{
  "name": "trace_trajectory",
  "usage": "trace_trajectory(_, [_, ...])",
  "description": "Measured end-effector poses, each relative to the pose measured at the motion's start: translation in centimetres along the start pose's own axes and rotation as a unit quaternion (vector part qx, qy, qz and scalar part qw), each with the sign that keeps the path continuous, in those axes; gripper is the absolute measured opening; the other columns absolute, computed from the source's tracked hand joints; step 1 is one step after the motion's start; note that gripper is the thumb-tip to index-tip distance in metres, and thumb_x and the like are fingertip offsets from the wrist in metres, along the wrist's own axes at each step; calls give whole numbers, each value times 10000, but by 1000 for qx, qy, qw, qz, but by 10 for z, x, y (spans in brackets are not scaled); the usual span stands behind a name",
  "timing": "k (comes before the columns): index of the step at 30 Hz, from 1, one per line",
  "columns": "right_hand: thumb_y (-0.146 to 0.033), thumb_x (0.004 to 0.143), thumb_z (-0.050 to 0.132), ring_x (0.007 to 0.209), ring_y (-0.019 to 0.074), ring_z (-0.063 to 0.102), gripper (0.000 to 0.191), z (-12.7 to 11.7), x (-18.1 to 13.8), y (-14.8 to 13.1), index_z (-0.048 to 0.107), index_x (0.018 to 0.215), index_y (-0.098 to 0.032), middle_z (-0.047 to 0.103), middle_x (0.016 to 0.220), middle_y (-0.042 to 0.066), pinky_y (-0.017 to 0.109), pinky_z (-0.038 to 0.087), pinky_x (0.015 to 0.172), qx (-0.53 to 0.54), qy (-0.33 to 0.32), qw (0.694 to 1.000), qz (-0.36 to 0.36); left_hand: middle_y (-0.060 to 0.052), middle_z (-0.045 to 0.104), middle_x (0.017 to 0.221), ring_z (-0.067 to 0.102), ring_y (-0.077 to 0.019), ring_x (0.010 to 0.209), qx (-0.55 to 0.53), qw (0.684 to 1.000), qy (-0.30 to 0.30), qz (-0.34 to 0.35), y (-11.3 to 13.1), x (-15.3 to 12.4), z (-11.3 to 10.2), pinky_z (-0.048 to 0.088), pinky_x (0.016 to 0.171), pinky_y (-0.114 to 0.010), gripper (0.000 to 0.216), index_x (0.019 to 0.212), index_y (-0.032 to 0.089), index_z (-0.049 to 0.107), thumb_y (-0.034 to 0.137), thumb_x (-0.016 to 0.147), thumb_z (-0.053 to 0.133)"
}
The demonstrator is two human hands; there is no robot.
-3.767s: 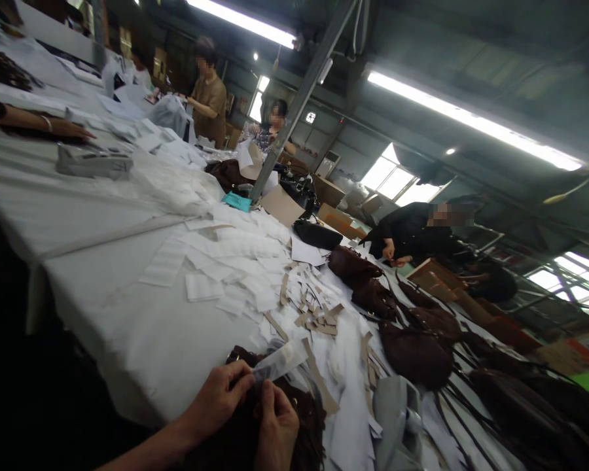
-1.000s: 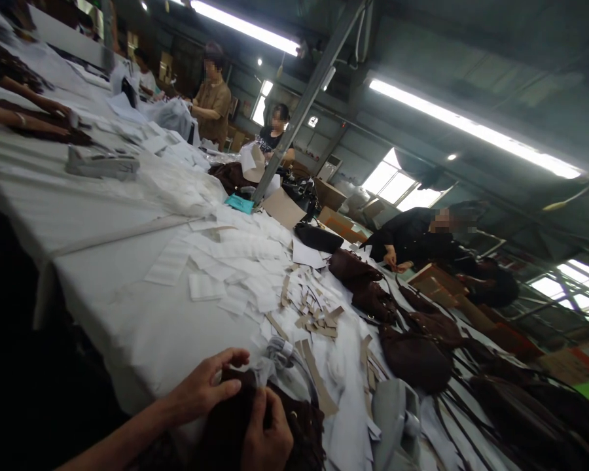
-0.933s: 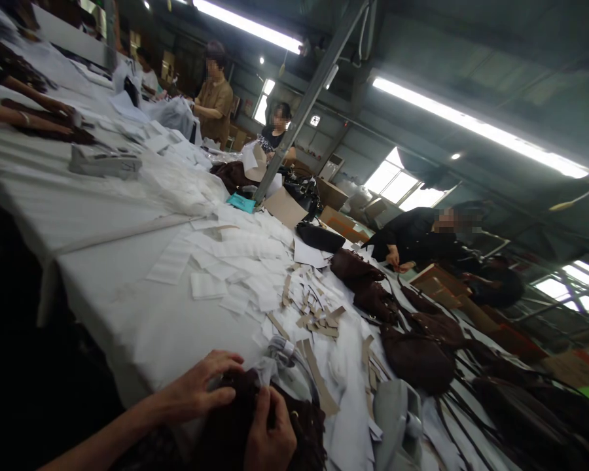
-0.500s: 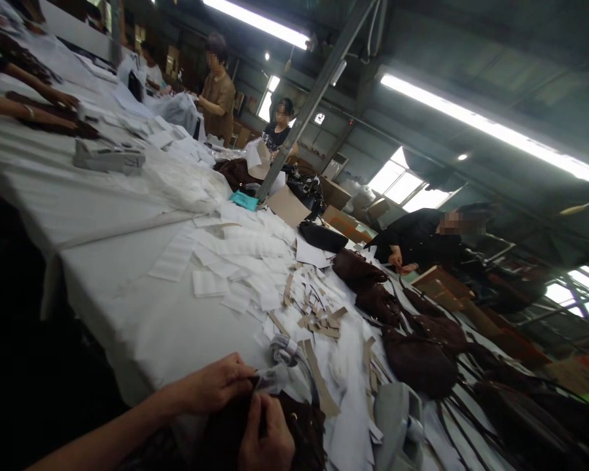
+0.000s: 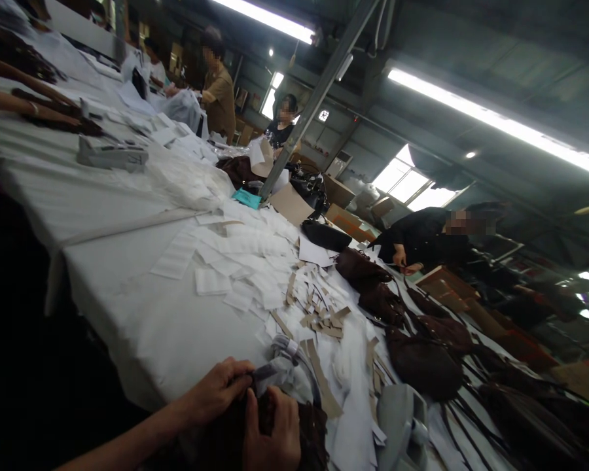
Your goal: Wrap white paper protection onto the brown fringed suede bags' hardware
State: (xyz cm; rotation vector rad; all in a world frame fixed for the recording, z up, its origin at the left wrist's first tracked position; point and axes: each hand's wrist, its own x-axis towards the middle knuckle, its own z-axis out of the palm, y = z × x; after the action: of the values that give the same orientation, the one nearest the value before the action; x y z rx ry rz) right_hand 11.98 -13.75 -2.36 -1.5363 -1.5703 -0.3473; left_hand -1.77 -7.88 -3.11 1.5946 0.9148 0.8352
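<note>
A dark brown handbag [image 5: 226, 435] lies low in front of me at the table's edge, much of it in shadow. My left hand [image 5: 223, 386] is closed, thumb and fingers pinching the bag's top edge beside a piece of thin white wrapping. Close to its right, my right hand [image 5: 272, 428] has its fingers curled at the same edge, with dark material between thumb and forefinger. A wrapped bag handle [image 5: 294, 356] curves up behind my hands. What exactly lies under the fingertips is hidden.
White paper pieces [image 5: 240, 261] and brown strips [image 5: 324, 320] litter the white-covered table [image 5: 112, 275]. A grey tape dispenser [image 5: 400, 425] stands at right, near several brown bags [image 5: 422, 363]. A metal post [image 5: 319, 98] rises behind. Co-workers stand around; one's hands [image 5: 59, 114] work at far left.
My right hand's thumb and forefinger have spread a little further apart. My left hand keeps its pinch at the bag's edge. The view has shifted slightly.
</note>
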Motion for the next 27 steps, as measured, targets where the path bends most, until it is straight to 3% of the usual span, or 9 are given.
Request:
trace_trajectory(3, [-304,911,536,747,183,642,160,4,1,2,639,883,-186,654,800,69,287,487,707,-7,-28,998,-63,-7,616,816,533,-191,874,13,999,-33,19,4,2,-4,415,810,-277,272,1003,227,673,317,905,436])
trace_trajectory(6, [-253,925,509,762,182,644,153,8,1,4,637,897,-174,662,799,74,286,482,727,-18,-22,996,-82,-4,641,847,551,-187,883,10,996,-71,50,5,1,-13,424,842,-284,253,1032,239,670,245,878,469])
trace_trajectory(8, [-257,931,496,747,180,645,167,8,3,5,631,888,-169,662,785,74,281,479,715,-17,-25,996,-85,-17,652,984,561,-196,959,-23,994,-77,69,0,-2,-18,426,895,-298,311,1128,245,629,212,834,534])
trace_trajectory(10, [-273,940,473,706,170,640,195,7,8,3,619,862,-171,651,751,61,269,473,682,-14,-40,997,-71,-48,594,1178,533,-215,1086,-77,994,-46,67,-10,-7,-20,428,937,-307,428,1213,242,565,193,788,589])
trace_trajectory(12, [-289,949,448,662,154,630,223,5,14,1,603,837,-174,633,716,42,252,466,647,-13,-55,997,-54,-74,534,1258,501,-227,1155,-106,993,6,42,-24,-11,-20,434,944,-304,373,1158,223,585,197,786,591])
trace_trajectory(16, [-302,957,424,615,136,613,250,0,27,-5,589,817,-176,606,674,19,231,452,611,-23,-67,995,-67,-78,594,1146,546,-214,1076,-76,995,45,37,-39,-13,-18,410,946,-298,137,912,197,650,243,852,536])
trace_trajectory(22, [-267,964,410,618,143,596,232,1,43,-18,583,848,-163,596,676,25,244,426,608,-43,-56,991,-110,-42,623,968,559,-185,905,-165,984,3,61,-13,0,-14,441,837,-273,235,974,180,597,342,918,437])
trace_trajectory(27, [-202,960,377,617,176,562,252,8,32,-25,573,800,-193,584,655,28,289,401,617,-62,-115,972,-194,-6,567,836,521,-172,834,-87,994,31,61,-11,6,-16,421,798,-267,228,851,176,594,348,898,453])
